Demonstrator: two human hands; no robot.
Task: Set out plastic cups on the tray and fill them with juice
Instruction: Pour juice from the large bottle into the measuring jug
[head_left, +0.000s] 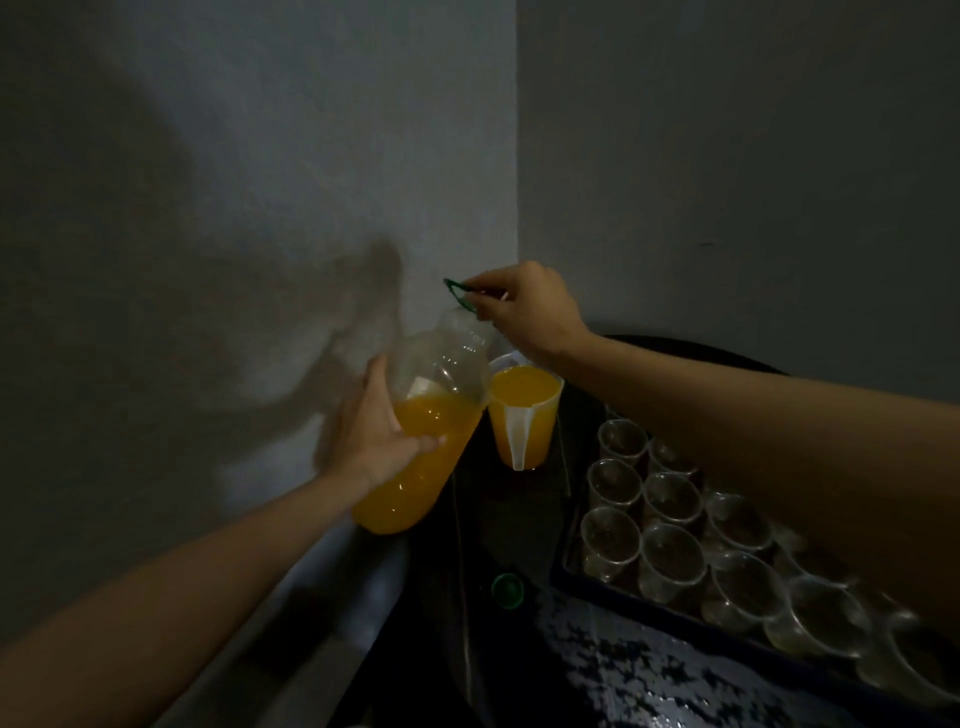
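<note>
My left hand (376, 434) grips a big clear bottle (423, 431) about half full of orange juice, tilted with its neck up and to the right. My right hand (524, 309) pinches the bottle's green carrying ring (460, 293) at the neck. Just right of the bottle stands a white jug (522, 415) filled with orange juice, its spout facing me. Several empty clear plastic cups (670, 558) stand in rows on a dark tray (563, 569) at the right; my right forearm hides some of them.
A green bottle cap (507, 591) lies on the dark table in front of the tray. A patterned dark cloth (649, 670) covers the near table. Grey walls meet in a corner directly behind the jug. The room is dim.
</note>
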